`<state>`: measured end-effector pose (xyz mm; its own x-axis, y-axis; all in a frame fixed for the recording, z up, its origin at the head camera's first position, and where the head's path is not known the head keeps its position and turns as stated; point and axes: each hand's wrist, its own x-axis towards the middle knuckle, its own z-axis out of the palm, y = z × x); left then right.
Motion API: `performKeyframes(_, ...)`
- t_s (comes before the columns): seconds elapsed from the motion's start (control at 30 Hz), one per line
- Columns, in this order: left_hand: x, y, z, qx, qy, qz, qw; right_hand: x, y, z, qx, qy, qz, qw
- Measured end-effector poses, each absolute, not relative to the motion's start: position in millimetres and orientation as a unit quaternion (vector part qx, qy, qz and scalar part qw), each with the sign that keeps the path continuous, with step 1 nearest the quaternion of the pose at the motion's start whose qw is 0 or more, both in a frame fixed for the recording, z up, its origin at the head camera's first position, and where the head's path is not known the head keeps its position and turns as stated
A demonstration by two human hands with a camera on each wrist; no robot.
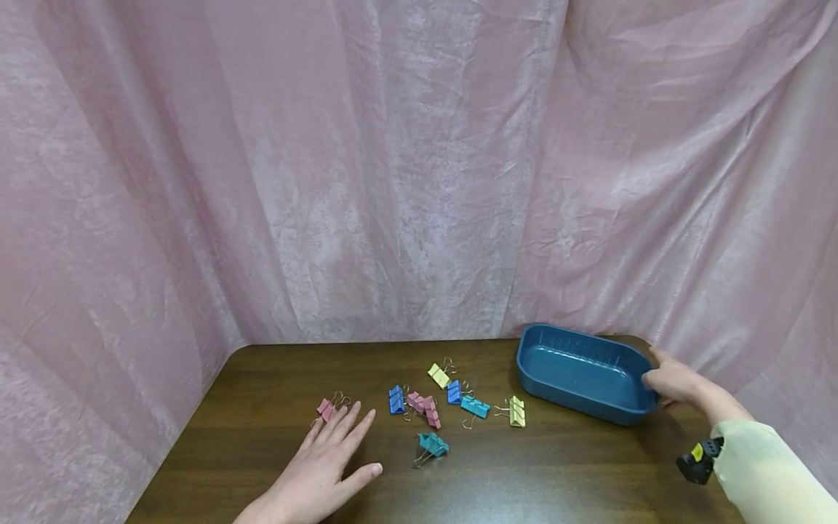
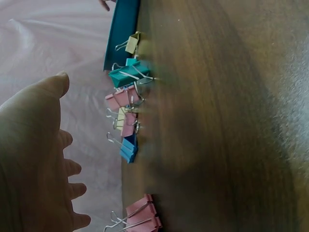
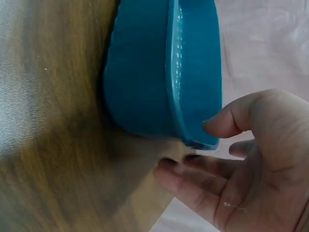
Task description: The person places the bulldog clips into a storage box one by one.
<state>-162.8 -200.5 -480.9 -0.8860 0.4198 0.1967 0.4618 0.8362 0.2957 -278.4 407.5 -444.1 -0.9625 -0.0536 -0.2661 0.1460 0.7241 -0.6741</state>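
The right hand (image 1: 677, 380), thumb inside, straddles the right-end rim of the blue tray (image 1: 576, 370) (whether it pinches, I cannot tell), while left of the tray lie binder clips (image 1: 475, 407), the farthest, a pink clip (image 1: 325, 410), near the left hand (image 1: 319, 467), its fingers spread apart.

Left hand (image 1: 317, 469) back up, fingers (image 1: 356, 433) spread and straight, thumb (image 1: 360, 480) out sideways. Right arm (image 1: 769, 466) extended far right; right hand (image 1: 677, 382) has thumb and slightly bent fingers parted, gap visible between them.
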Motion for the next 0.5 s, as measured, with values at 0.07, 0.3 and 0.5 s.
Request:
performKeyframes(0.07, -161.6, -200.1, -483.0, -0.233, -0.955, -0.172, 0.065, -274.7, 407.2, -446.2, 0.039, 0.905, -0.394, 0.155)
performKeyframes(0.3, -160.7, -197.6, -487.4, -0.232, -0.954, -0.183, 0.058, -268.1, 406.8, -452.7, 0.049, 0.889, -0.427, 0.158)
performKeyframes(0.5, -160.5, -196.7, -489.3, -0.236, -0.952, -0.187, 0.064, -271.1, 404.2, -454.5, 0.046, 0.887, -0.434, 0.151)
